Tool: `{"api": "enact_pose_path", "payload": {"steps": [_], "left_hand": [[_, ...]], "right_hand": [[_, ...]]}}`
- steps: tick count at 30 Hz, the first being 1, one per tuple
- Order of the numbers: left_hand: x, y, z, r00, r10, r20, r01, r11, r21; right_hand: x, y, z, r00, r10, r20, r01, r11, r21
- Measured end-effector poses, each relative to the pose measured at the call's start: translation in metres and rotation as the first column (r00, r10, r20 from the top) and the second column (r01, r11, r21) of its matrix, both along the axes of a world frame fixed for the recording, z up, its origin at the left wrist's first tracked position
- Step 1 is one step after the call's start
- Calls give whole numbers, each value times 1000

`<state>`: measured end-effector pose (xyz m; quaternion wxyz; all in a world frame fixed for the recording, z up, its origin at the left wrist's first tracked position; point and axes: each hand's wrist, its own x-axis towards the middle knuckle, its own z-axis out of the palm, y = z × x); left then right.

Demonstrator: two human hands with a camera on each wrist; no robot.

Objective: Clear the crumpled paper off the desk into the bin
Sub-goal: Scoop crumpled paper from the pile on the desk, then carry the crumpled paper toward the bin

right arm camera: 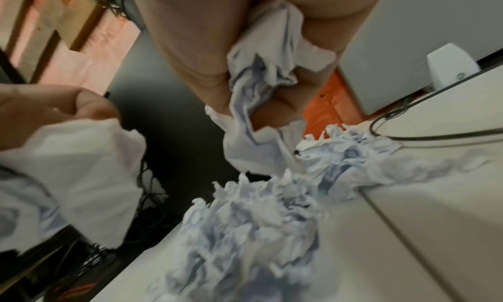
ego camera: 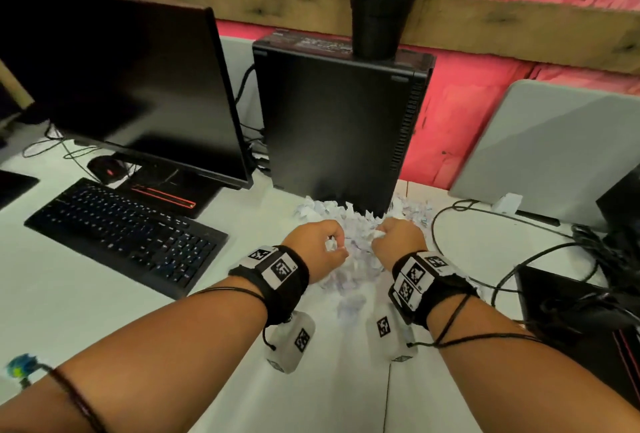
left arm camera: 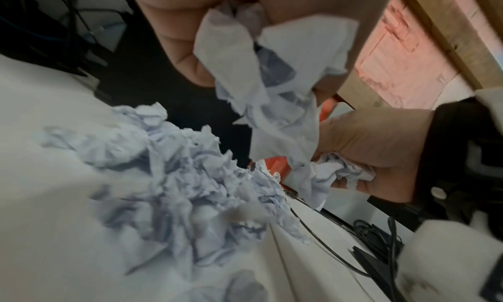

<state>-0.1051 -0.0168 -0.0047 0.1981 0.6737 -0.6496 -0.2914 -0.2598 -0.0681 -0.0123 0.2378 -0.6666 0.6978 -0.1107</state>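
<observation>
Both hands are over the heap of crumpled white paper scraps on the white desk, right in front of the black upright PC tower.

Left hand: fingers curled tight round a wad of white paper, thumb pinning it, per the left wrist view. Loose tails hang out below the fist.

Right hand: same, fist closed on its own wad of crumpled paper, with a flap sticking out under the fingers.

Most of the paper is not in hand. The bulk of the heap sits on the desk between and below the fists, some pushed up against the tower base, a few strays nearer the person. The bin is not visible in any view.

Risks, judged from here:
- Hanging tails are barely held, so a fast swing toward the bin likely sheds bits onto desk or floor.
- Scraps lie just beside the black cable loop on the right. A raking grab could snag it and tug whatever it feeds.
- Scraps against the tower could get pushed behind or beside it by a sweep and then be missed.
- The small black potted plant stands on top of the tower, so a knock to the case could tip it.
- The black keyboard is well apart on the left, low risk.
- Several more trips look needed.
</observation>
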Motion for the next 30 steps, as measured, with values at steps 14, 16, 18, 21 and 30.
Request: {"api": "enact_pose_path", "payload": {"steps": [14, 16, 18, 21, 30], "left_hand": [[237, 111, -7, 954, 298, -28, -298, 955, 15], [280, 138, -18, 921, 385, -60, -383, 923, 47], [317, 169, -32, 880, 464, -98, -454, 884, 110], [369, 225, -60, 790, 601, -123, -576, 796, 187], [425, 335, -144, 697, 717, 3, -629, 610, 482]], "right_hand": [[266, 90, 9, 902, 423, 92, -426, 904, 21], [310, 112, 6, 845, 531, 59, -534, 845, 44], [348, 134, -2, 797, 598, 84, -604, 793, 78], [409, 175, -25, 706, 693, 146, -708, 693, 139], [504, 266, -108, 416, 899, 136, -851, 333, 406]]}}
